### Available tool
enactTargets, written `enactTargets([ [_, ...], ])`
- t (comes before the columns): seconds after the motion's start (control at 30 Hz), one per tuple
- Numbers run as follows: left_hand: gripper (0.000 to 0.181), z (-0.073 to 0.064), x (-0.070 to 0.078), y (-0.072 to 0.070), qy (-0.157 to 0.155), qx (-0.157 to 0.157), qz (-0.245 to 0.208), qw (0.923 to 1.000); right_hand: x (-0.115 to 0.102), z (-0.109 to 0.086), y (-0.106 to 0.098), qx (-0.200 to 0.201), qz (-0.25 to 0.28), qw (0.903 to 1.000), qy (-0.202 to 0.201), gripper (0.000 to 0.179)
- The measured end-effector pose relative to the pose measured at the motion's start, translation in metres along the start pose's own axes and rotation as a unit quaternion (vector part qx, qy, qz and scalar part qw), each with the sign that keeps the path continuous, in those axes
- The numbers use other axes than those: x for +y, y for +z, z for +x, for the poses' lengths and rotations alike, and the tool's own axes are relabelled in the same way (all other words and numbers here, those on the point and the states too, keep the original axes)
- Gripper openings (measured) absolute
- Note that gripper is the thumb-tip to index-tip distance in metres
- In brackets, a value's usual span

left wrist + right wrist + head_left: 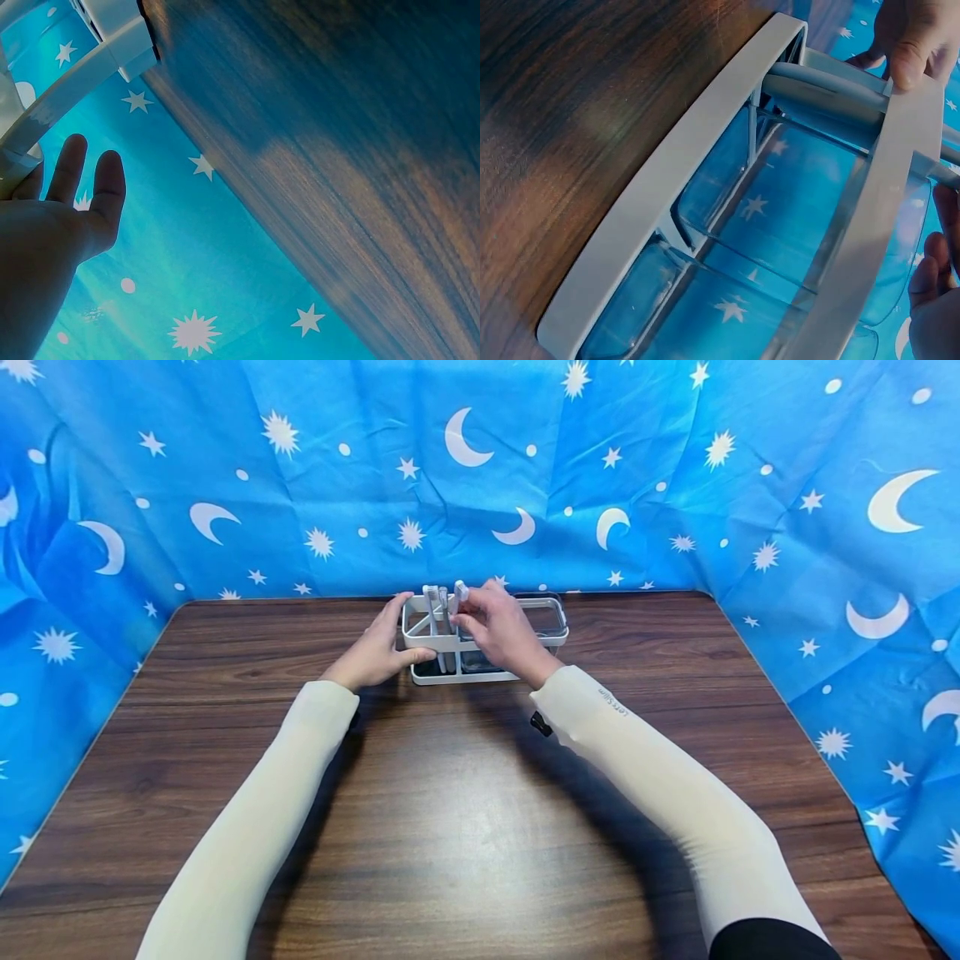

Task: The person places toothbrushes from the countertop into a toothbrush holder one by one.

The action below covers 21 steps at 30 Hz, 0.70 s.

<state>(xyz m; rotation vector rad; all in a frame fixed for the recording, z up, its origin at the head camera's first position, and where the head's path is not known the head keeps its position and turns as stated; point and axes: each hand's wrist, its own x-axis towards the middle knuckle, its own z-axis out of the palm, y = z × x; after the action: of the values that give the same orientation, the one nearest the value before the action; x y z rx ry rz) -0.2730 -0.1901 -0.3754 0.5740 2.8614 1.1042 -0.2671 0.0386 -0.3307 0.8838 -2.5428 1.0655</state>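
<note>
A white toothbrush holder (480,678) with two rails and clear cups (780,202) stands near the table's back edge. My left hand (375,652) holds its left end, the thumb on the front rail and the other fingers at the end and behind. In the left wrist view, two fingers of the left hand (86,187) stretch out free of the rim. Two toothbrushes (431,602) stand upright in the left part of the holder. Just right of them, my right hand (506,627) pinches a third toothbrush (460,593) near its top. The right hand partly hides the holder's middle.
The holder stands on a dark wood-grain table (465,818). Close behind it hangs a blue curtain (360,468) with moons and stars, which also runs along both sides of the table.
</note>
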Motion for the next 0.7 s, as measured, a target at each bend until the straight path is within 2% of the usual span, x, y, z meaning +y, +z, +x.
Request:
enactTargets([
  [0.13,0.098,0.000,0.000,0.000,0.001,-0.001,0.000,1.0000,0.002,0.001,0.002,-0.010,-0.024,0.9996,-0.007,0.012],
  [0.3,0.097,0.000,0.000,-0.001,0.000,-0.002,0.000,1.0000,0.004,0.002,0.002,0.000,-0.048,0.9981,-0.038,0.012],
  [0.43,0.098,-0.001,0.000,0.000,-0.002,0.003,0.005,1.0000,0.006,0.001,0.000,-0.002,-0.044,0.9979,-0.048,0.011],
  [0.6,0.101,0.000,0.003,0.000,-0.004,0.000,0.011,0.9999,0.015,-0.004,-0.012,-0.009,-0.028,0.9993,-0.024,0.018],
  [0.7,0.106,0.000,0.009,-0.004,-0.006,-0.008,0.018,0.9998,0.022,-0.007,-0.023,-0.002,-0.038,0.9993,-0.005,0.023],
])
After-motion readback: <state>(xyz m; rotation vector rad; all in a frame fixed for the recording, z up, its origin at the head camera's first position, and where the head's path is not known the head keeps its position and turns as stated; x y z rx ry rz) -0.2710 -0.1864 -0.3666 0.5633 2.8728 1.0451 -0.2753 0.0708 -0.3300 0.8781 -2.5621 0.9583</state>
